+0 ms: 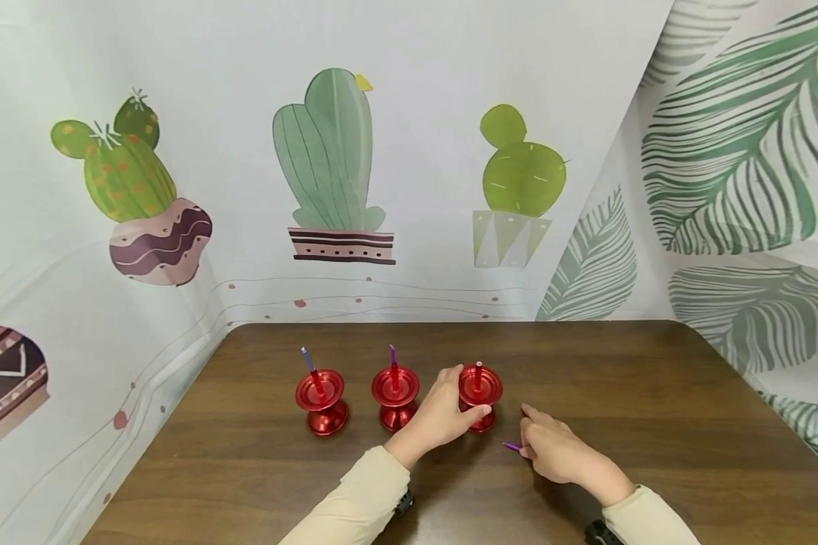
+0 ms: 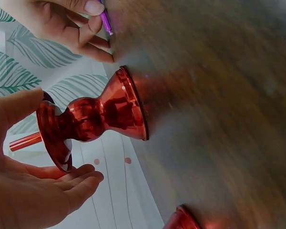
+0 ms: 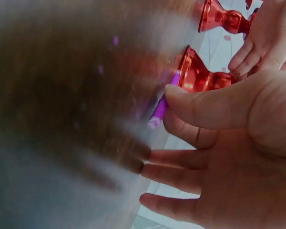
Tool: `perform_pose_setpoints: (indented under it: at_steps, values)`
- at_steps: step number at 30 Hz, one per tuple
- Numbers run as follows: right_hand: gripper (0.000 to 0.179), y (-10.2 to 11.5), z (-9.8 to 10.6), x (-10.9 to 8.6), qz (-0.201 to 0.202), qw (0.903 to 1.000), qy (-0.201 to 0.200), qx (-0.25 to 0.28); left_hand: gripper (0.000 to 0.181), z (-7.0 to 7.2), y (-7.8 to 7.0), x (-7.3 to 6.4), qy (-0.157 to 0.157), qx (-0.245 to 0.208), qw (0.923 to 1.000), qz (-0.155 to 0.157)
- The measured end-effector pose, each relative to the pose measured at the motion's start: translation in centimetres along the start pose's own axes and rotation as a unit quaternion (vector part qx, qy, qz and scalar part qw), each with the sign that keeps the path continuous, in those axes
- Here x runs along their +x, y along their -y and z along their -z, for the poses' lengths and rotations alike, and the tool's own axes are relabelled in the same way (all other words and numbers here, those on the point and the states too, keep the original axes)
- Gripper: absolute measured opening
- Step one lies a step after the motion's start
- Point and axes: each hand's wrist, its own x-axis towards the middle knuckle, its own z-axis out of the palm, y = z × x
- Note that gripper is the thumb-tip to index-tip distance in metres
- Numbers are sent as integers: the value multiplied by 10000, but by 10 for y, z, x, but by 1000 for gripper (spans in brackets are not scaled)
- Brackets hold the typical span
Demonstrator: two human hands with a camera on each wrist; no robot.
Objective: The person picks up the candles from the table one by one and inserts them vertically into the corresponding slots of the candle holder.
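Observation:
My left hand (image 1: 443,415) holds the rim of the rightmost red candle holder (image 1: 491,389), thumb on one side and fingers on the other. That holder stands upright on the table, and only its short red centre tube (image 2: 26,141) rises from the dish. Between thumb and index finger, my right hand (image 1: 559,452) pinches a small purple candle (image 3: 159,109) low over the table, right of the holder. The other fingers of that hand extend toward the tabletop, as the right wrist view shows.
Two more red holders stand in a row to the left: the far left holder (image 1: 326,418) bears a leaning blue candle (image 1: 307,358), the middle holder (image 1: 397,415) an upright purple one. The brown wooden table (image 1: 654,409) ends at a cactus-print cloth (image 1: 429,151).

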Motion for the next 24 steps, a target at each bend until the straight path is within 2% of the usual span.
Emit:
perform_pose_setpoints:
  at_steps: [4,9,12,18,20,24]
  values:
    - [30,-3,4,1,-66,9997,-227,96,74,-1,-1,1,-39,73,10000,21]
    - [26,-11,11,6,-305,9956,-849,250,74,-2,0,2,-109,102,9999,8]
    - [20,-13,19,13,-379,9886,-1371,494,73,-2,1,2,-132,112,9998,-15]
    - [12,-3,36,31,-187,9582,-2419,1515,74,-2,2,2,-161,119,9998,-6]
    - [10,3,40,39,-57,9472,-2551,1940,74,-2,1,2,-159,116,9998,-10]
    - [5,14,44,52,208,9228,-2559,2872,73,-1,1,2,-125,65,9999,-8]
